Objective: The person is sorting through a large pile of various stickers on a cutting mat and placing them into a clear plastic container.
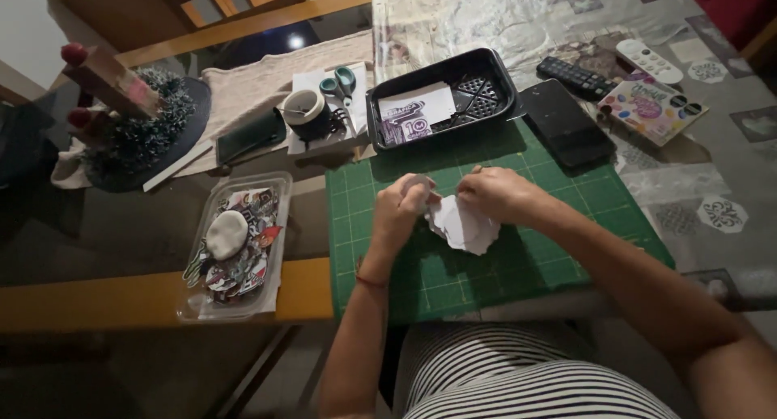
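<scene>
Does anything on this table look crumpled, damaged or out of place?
Yes: the white paper between the left hand and right hand is crumpled with ragged edges, over the green cutting mat. Nothing looks spilled.

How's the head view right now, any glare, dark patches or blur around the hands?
Head view: dim overall, left side and lower edge in deep shadow; one small light reflection on the glass tabletop; left hand, right hand and white paper slightly soft but readable on the green mat; wide-angle bending at the edges.
</scene>
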